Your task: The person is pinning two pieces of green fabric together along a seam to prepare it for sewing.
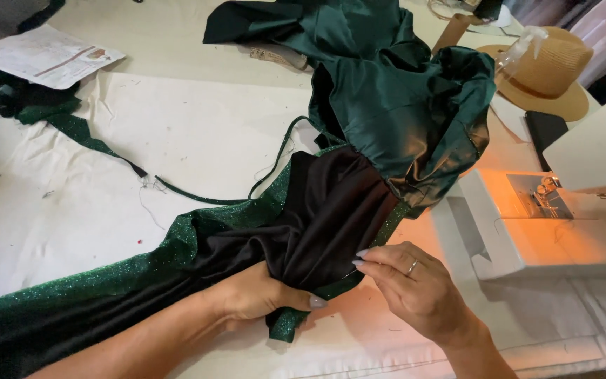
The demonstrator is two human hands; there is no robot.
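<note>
A green glitter garment [71, 295] with a black lining [317, 217] and a dark green satin part [401, 98] lies across the table. My left hand [257, 295] grips the edge of the garment from below, thumb on the black lining. My right hand [412, 284], with a ring on one finger, pinches the same edge just to the right, fingertips touching the fabric's hem. Whether a pin or needle is between the fingers cannot be told.
A white sewing machine [527, 217] with a lit orange lamp stands at the right. A straw hat [548, 70] and a spray bottle [520, 49] sit at the back right. Papers [43, 56] lie at the back left. White cloth [177, 133] covers the table.
</note>
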